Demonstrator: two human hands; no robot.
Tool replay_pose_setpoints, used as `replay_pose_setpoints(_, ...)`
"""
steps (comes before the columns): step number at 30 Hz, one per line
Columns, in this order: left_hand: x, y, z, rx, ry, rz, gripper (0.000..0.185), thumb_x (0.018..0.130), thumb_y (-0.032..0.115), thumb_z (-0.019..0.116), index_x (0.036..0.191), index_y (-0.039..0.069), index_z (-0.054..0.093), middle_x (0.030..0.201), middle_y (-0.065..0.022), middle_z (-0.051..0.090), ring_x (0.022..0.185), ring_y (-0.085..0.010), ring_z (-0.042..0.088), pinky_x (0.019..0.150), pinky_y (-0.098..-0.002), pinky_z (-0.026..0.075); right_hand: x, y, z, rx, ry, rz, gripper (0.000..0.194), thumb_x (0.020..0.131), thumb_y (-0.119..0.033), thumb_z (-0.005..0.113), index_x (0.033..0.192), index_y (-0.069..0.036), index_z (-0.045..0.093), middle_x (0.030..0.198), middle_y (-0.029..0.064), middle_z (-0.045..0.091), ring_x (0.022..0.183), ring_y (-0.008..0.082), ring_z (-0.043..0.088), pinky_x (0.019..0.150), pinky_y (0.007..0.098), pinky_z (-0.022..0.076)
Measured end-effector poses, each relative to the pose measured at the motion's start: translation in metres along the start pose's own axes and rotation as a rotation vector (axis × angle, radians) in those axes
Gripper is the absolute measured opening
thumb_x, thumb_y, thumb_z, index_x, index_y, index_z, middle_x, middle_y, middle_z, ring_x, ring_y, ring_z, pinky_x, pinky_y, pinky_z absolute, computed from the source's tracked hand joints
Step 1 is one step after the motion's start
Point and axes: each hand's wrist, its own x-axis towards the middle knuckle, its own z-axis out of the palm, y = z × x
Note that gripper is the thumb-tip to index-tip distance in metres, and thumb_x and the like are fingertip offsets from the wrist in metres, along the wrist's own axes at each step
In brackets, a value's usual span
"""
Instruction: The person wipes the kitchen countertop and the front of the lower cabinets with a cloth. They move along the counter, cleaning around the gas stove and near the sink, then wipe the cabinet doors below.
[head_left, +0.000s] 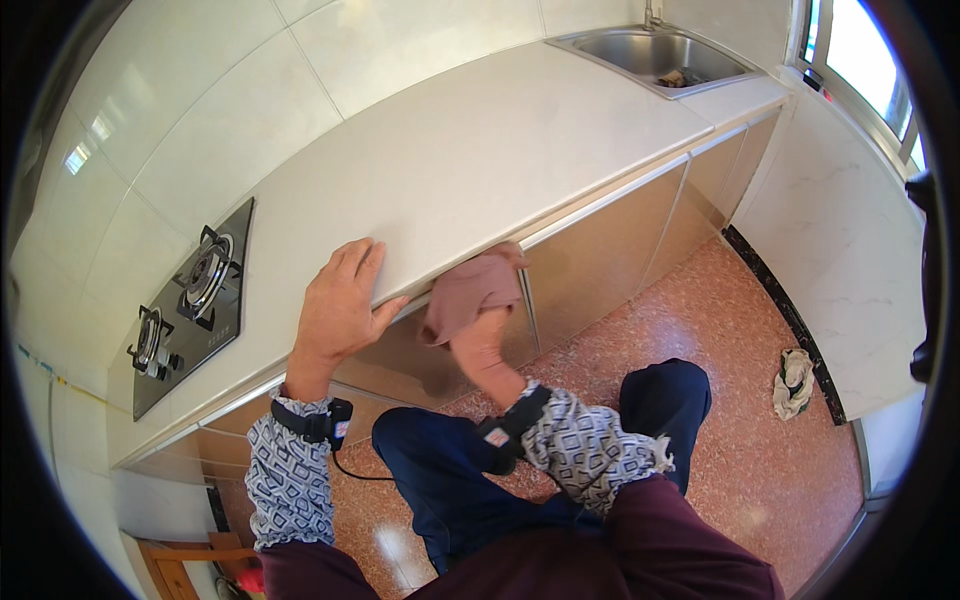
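My left hand (339, 307) rests on the front edge of the pale countertop (465, 165), fingers on top and somewhat apart, holding nothing. To its right, my right hand (484, 341) is on a mauve cloth (472, 289), pressed against the top of a glossy tan cabinet door (600, 247) front, just under the counter's lip. The cloth covers most of the fingers; some fingertips show near the silver trim at its upper right.
A black glass gas hob (191, 315) with two burners is set in the counter at left. A steel sink (637, 56) holds something dark at the far right. A crumpled rag (793, 384) lies on the reddish speckled floor (750, 465) by the wall.
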Motion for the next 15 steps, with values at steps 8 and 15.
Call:
replay_pose_setpoints(8,-0.002,-0.004,-0.004,-0.087,0.004,-0.010,0.058,0.095,0.038,0.075,0.138,0.000,0.066,0.140,-0.0207,0.065,0.129,-0.0400,0.062,0.104,-0.0472,0.056,0.005,0.013,-0.019,0.564,0.249,0.376,0.047,0.098,-0.014,0.076,0.138,-0.001,0.056,0.136,0.0109,0.063,0.128,0.0262,0.061,0.105,0.0408,0.0509)
replay_pose_setpoints(15,-0.001,-0.001,0.001,-0.046,0.001,-0.014,0.055,0.099,0.038,0.071,0.139,0.002,0.066,0.142,-0.0202,0.065,0.131,-0.0398,0.062,0.106,-0.0467,0.056,-0.053,-0.049,0.044,0.200,-0.098,0.196,0.048,0.100,-0.009,0.073,0.143,-0.003,0.051,0.138,0.0099,0.058,0.128,0.0199,0.059,0.105,0.0364,0.0523)
